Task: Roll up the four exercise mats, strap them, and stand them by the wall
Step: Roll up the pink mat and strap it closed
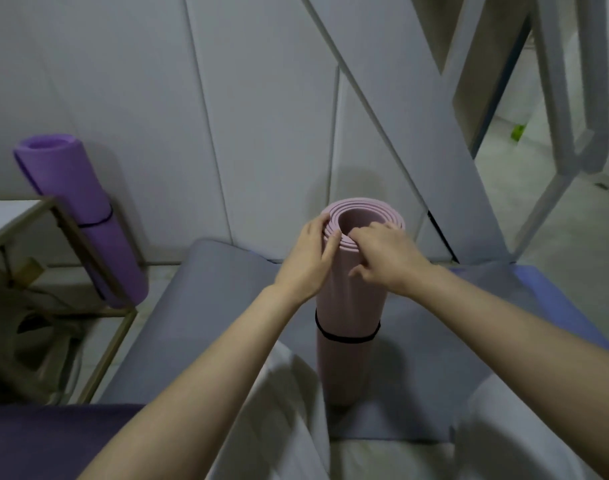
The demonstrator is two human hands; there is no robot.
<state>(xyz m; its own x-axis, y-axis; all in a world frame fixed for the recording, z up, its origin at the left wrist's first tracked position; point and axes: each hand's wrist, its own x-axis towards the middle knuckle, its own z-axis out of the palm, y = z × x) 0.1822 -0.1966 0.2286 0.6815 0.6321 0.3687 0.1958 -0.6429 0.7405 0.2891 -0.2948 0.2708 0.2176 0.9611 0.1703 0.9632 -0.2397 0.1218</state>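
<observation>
One flat grey mat (206,306) lies beside panelled wall (123,81).

both bare forearms reach forward; left hand (308,259) cups the rim of the pink mat (350,299), right hand (386,258) pinches it.

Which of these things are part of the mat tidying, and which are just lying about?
Part of the job: pink rolled mat, gripped by left hand and right hand; its black strap; purple rolled mat by the wall; grey flat mat; dark purple flat mat.
Lying about: metal-framed table; green object beyond the doorway.
</observation>
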